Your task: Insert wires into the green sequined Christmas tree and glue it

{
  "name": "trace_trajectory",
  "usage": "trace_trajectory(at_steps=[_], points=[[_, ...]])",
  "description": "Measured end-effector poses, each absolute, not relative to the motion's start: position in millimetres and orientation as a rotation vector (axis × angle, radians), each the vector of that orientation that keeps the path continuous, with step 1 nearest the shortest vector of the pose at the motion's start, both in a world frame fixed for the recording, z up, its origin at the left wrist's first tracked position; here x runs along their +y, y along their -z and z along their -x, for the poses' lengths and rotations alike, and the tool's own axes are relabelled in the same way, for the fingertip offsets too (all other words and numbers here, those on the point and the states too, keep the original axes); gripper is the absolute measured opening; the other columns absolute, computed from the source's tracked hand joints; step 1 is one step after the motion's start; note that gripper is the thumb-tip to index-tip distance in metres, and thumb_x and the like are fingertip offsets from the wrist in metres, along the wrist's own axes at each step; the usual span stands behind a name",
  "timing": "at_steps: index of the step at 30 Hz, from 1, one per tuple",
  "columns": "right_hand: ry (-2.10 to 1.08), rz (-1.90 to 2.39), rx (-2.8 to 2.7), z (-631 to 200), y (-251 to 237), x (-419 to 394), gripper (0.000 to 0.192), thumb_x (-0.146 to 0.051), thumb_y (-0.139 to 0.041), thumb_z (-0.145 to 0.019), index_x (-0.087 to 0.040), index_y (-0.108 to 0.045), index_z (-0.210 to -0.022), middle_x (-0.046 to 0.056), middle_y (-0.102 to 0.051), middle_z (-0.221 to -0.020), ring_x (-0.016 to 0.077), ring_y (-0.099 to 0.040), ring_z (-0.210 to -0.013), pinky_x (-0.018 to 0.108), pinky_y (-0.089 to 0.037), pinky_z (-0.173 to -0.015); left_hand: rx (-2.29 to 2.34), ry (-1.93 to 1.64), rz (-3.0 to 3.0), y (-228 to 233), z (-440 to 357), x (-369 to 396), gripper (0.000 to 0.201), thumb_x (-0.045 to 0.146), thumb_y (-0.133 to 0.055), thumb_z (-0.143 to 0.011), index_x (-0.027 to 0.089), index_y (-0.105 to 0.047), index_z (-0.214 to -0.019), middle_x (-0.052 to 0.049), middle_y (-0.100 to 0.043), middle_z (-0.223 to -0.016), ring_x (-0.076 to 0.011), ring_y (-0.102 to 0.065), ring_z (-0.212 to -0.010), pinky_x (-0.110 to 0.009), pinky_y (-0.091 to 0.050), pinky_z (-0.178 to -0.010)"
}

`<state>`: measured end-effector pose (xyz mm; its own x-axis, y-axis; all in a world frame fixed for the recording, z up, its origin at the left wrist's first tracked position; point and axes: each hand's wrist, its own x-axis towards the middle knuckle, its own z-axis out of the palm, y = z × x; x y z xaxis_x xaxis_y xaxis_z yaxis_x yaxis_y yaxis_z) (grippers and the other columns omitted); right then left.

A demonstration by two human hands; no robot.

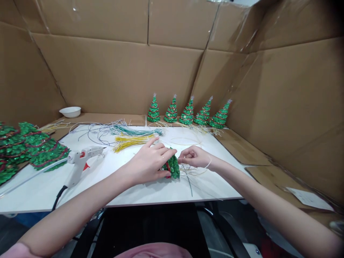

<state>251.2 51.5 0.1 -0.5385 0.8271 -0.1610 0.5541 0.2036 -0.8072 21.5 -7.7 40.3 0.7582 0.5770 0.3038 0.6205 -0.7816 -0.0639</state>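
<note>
Both forearms enter from the lower frame. Left hand (149, 163) holds a green sequined tree (172, 166) in a closed grip at frame centre on the white worktop (129, 190). Right hand (195, 157) pinches thin wires (188, 170) beside it. Glue gun (80, 159) lies left; five finished trees (188, 113) stand behind.

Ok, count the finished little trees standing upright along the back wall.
5. The upright trees stand in a row by the cardboard wall: far left, second, middle, fourth, far right. None seems hidden. The left hand holds another lying down.
</note>
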Motion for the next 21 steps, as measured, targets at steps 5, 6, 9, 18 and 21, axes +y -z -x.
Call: trace_trajectory(at_steps=[5, 6, 9, 18, 21], points=[[-1.166, 1.325, -2.235, -247.6, -7.2, 51.8, 0.031, -0.042, -0.063, -0.071, -0.011, -0.068, -0.071, -0.008, -0.036, -0.04, 0.0059, -0.029, -0.039, 0.021, -0.024, -0.039, -0.942, 0.396, 2.773, -42.6, -22.2, -8.0, 0.046, 0.041, -0.066, -0.082, 0.018, -0.054, -0.119, -0.006, -0.068, -0.094, -0.0227, -0.061, -0.096, -0.046, -0.028, -0.109], [-1.145, 1.338, -2.244, -247.4, -8.3, 52.0, 0.031, -0.042, -0.063, -0.071, -0.011, -0.069, -0.071, -0.008, -0.035, -0.039, 0.0061, -0.029, -0.039, 0.021, -0.024, -0.039, -0.94, 0.396, 2.768, -42.8, -22.1, -8.3, 0.045, 0.04, -0.067, -0.082, 0.017, -0.054, -0.119, -0.006, -0.068, -0.094, -0.0226, -0.061, -0.096, -0.046, -0.028, -0.11], [-1.102, 1.353, -2.267, -247.9, -9.4, 53.2, 0.032, -0.042, -0.063, -0.071, -0.011, -0.07, -0.072, -0.008, -0.034, -0.039, 0.0063, -0.028, -0.039, 0.021, -0.022, -0.04, -0.93, 0.403, 2.763, -42.1, -22.1, -8.9, 0.045, 0.038, -0.068, -0.081, 0.017, -0.054, -0.118, -0.006, -0.068, -0.093, -0.0224, -0.062, -0.095, -0.047, -0.028, -0.11], [-0.763, 1.366, -2.476, -248.8, -19.9, 49.5, 0.028, -0.037, -0.06, -0.078, -0.014, -0.076, -0.078, 0.001, -0.057, -0.056, 0.0121, -0.044, -0.053, 0.025, -0.031, -0.053, -0.9, 0.403, 2.781, -38.6, -20.6, -8.5, 0.051, 0.037, -0.067, -0.084, 0.015, -0.048, -0.126, -0.009, -0.067, -0.115, -0.0241, -0.056, -0.113, -0.047, -0.021, -0.114], [-0.567, 1.309, -2.602, -248.9, -28.5, 44.0, 0.023, -0.034, -0.062, -0.08, -0.018, -0.078, -0.08, 0.004, -0.058, -0.068, 0.0162, -0.051, -0.065, 0.027, -0.034, -0.062, -0.91, 0.502, 2.726, -43.1, -6.7, -11.9, 0.045, 0.036, -0.061, -0.089, 0.016, -0.048, -0.127, -0.009, -0.062, -0.125, -0.0239, -0.051, -0.121, -0.045, -0.022, -0.113]])
